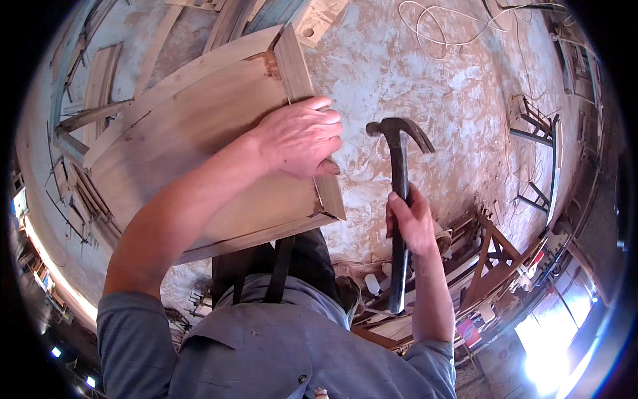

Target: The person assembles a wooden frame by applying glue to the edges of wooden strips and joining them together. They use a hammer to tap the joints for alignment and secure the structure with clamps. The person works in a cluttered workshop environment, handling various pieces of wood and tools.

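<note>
My right hand (413,221) is wrapped round the dark handle of a claw hammer (399,163). The hammer is held upright in the picture, its head at the top and its claw curving to the right. It is apart from the wood. My left hand (299,136) is closed over the right edge of a framed wooden panel (173,126), fingers bent round the end rail (292,63). The panel is pale, with reddish-brown stain at its upper right corner. My left forearm crosses it and hides part of its face. Under the left hand, part of the rail is hidden.
Several wooden boards (103,80) and a blue-grey frame lie at the upper left. A thin white cable (442,40) loops on the stained floor (372,73). A metal stand (555,159) stands at the right. Timber offcuts and a brown triangular wooden frame (488,256) are at the lower right.
</note>
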`<state>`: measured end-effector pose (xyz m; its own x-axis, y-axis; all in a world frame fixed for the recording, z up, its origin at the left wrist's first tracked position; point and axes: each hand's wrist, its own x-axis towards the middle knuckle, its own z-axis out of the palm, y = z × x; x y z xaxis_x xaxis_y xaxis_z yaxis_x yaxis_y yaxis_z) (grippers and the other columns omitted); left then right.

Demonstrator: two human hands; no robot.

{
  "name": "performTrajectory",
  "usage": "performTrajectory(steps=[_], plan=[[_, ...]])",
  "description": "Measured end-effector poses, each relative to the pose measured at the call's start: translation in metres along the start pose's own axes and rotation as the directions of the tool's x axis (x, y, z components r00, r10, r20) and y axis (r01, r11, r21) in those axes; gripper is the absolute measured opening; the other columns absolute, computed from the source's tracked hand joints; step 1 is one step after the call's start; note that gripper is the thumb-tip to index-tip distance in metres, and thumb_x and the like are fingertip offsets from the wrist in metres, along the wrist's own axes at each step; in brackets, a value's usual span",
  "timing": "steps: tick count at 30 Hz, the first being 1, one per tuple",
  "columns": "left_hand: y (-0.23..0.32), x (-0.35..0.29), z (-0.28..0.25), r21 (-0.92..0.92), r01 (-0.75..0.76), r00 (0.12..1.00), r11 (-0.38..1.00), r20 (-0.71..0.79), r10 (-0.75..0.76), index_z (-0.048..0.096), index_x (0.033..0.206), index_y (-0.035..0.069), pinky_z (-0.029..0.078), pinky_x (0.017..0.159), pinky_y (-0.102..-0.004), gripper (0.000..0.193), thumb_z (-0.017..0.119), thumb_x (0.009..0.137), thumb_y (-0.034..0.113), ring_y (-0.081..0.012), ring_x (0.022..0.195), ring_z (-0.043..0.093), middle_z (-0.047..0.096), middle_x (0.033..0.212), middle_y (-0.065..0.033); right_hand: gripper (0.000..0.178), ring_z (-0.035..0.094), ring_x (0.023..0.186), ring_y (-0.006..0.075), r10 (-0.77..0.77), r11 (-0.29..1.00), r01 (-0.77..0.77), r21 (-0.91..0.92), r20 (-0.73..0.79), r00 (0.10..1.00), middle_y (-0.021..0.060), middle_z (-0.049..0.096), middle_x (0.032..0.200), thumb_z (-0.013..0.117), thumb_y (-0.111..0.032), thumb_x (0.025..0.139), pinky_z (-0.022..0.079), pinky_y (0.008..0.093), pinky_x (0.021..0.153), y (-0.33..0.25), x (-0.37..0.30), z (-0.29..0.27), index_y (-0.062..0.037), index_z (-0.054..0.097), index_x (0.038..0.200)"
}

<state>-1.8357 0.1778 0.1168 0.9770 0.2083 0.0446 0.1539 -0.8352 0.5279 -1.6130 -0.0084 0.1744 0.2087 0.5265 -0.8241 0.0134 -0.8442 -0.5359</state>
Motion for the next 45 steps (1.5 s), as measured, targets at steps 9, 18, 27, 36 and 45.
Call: performTrajectory(steps=[9,18,27,36,45], plan=[[-0.002,0.007,0.002,-0.017,-0.008,0.998,1.0,-0.068,0.006,0.061,0.057,0.008,0.043,0.081,-0.0345,0.041,0.07,0.072,0.045,-0.0217,0.072,0.055,0.056,0.063,-0.0058,0.032,0.055,0.051,0.0145,0.163,0.937,-0.189,0.293,0.11,0.98,0.0058,0.055,0.069,0.046,-0.034,0.101,0.047,0.0289,0.044,0.03,-0.034,-0.001,-0.0032,0.049,0.108],[-0.003,0.007,0.006,-0.045,0.008,0.997,0.999,-0.079,-0.012,0.061,0.052,0.008,0.042,0.077,-0.0338,0.045,0.068,0.076,0.045,-0.0219,0.067,0.055,0.055,0.057,-0.0059,0.041,0.052,0.043,0.017,0.257,0.915,-0.334,0.225,0.314,0.914,0.0077,0.052,0.066,0.041,-0.041,0.103,0.046,0.0302,0.038,0.028,-0.04,-0.015,-0.0028,0.048,0.116],[-0.005,0.002,0.005,-0.057,0.014,0.997,0.998,-0.077,-0.018,0.062,0.052,0.008,0.042,0.077,-0.0339,0.043,0.069,0.076,0.044,-0.0228,0.063,0.055,0.055,0.054,-0.0062,0.043,0.052,0.043,0.0159,0.235,0.945,-0.299,0.129,0.365,0.901,0.0068,0.052,0.063,0.04,-0.043,0.103,0.045,0.0299,0.038,0.025,-0.038,-0.003,-0.0013,0.046,0.109],[-0.007,-0.008,0.008,-0.063,-0.02,0.974,0.998,-0.224,0.006,0.055,0.051,0.01,0.042,0.071,-0.0349,0.043,0.071,0.075,0.041,-0.024,0.055,0.053,0.05,0.048,-0.0065,0.041,0.051,0.042,0.0157,0.271,0.895,-0.355,0.271,0.3,0.914,0.0068,0.052,0.063,0.042,-0.043,0.102,0.045,0.03,0.037,0.022,-0.041,0.013,-0.0017,0.046,0.105],[-0.023,-0.033,-0.014,0.086,0.066,0.865,0.994,-0.502,-0.014,0.062,0.079,0.006,0.048,0.082,-0.0389,0.023,0.072,0.073,0.026,-0.0269,0.076,0.06,0.063,0.08,-0.0116,0.041,0.051,0.041,0.0173,0.197,0.845,-0.299,0.444,0.261,0.945,0.007,0.05,0.063,0.039,-0.043,0.103,0.045,0.0314,0.036,0.022,-0.041,0.014,-0.0025,0.045,0.107]])
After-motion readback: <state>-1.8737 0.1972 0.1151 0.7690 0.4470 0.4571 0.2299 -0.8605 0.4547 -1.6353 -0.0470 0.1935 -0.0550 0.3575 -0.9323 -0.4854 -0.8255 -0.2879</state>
